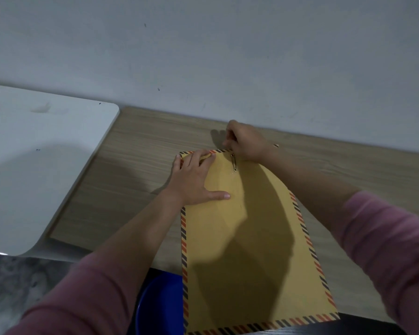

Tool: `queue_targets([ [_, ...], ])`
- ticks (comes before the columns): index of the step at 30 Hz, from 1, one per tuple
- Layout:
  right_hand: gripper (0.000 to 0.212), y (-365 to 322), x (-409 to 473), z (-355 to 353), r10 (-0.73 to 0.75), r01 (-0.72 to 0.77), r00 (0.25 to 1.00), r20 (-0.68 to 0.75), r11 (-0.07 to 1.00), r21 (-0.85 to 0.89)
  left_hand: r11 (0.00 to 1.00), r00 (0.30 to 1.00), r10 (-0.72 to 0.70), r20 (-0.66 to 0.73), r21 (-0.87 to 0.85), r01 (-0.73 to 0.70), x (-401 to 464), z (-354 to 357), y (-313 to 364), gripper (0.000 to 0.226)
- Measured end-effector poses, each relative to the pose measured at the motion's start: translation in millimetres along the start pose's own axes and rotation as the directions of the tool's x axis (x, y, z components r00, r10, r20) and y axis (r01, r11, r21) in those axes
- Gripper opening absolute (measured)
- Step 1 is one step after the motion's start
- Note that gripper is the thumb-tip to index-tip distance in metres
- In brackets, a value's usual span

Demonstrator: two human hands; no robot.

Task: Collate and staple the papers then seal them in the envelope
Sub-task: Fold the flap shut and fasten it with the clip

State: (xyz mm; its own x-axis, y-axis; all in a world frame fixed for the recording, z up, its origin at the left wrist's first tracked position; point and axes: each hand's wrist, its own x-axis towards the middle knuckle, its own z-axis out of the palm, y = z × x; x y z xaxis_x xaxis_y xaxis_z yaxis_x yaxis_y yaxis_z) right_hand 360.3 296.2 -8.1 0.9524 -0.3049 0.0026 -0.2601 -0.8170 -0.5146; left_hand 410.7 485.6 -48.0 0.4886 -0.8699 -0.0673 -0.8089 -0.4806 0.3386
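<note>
Head view: left hand [194, 180] presses envelope [249, 250] flat; right hand [246, 142] pinches its clasp [233, 162].

No readable text, perhaps for the dimness, on the envelope [247, 238].

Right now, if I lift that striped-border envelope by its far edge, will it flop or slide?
The envelope lies flat and thin, so it would probably bend. Its near end overhangs the wooden table, so it may slide. The left hand pressing flat suggests it shifts easily.
</note>
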Motion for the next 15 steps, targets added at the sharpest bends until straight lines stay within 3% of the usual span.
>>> queue_targets([
  [8, 0.019, -18.5, 18.2, 12.8, -0.067, 0.068, 0.99, 0.126, 0.998, 0.001, 1.0, 1.0, -0.007, 0.001, 0.031, 0.007, 2.0, 3.3, -1.8, 0.121],
  [15, 0.023, -0.7, 12.5, 8.8, 0.015, -0.013, 0.998, 0.06, 0.999, -0.031, 1.0, 1.0, 0.004, -0.029, 0.015, -0.004, 0.5, 2.4, -0.8, 0.121],
])
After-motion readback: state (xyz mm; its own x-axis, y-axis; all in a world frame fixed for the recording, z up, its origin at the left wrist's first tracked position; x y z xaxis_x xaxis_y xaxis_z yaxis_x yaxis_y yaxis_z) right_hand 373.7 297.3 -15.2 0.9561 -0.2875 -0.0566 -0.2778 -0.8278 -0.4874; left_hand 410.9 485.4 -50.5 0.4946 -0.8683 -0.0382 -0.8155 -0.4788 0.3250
